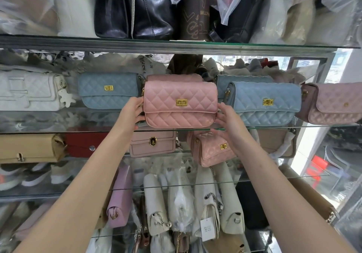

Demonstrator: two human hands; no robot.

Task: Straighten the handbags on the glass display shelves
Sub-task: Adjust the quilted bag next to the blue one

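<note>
Two bare hands meet on one bag in the head view, the only view there is. The left hand is cupped round the left end of a pink quilted handbag, its fingers curled against the side seam and partly hidden behind the bag, so it grips that end. The right hand does the same at the right end: half closed, its fingertips pressed to the edge of the flap and the lower corner, while the rest of the fingers cannot be made out behind the bag. The handbag stands upright and facing front on the middle glass shelf, close to its front edge, with its gold turn clasp near the middle of the flap. Just behind it stands a second pink bag, of which only the top shows. On the same shelf, to the left and set further back, stands a blue quilted bag, and beyond that a white bag with a small bear charm. To the right, just beside the right hand, is another blue quilted bag, turned slightly, with one more blue bag behind it, and a mauve bag at the far right. Black bags fill the shelf above. Below the held bag lie a pale pink clasp bag and a small pink quilted bag, which is tilted.
</note>
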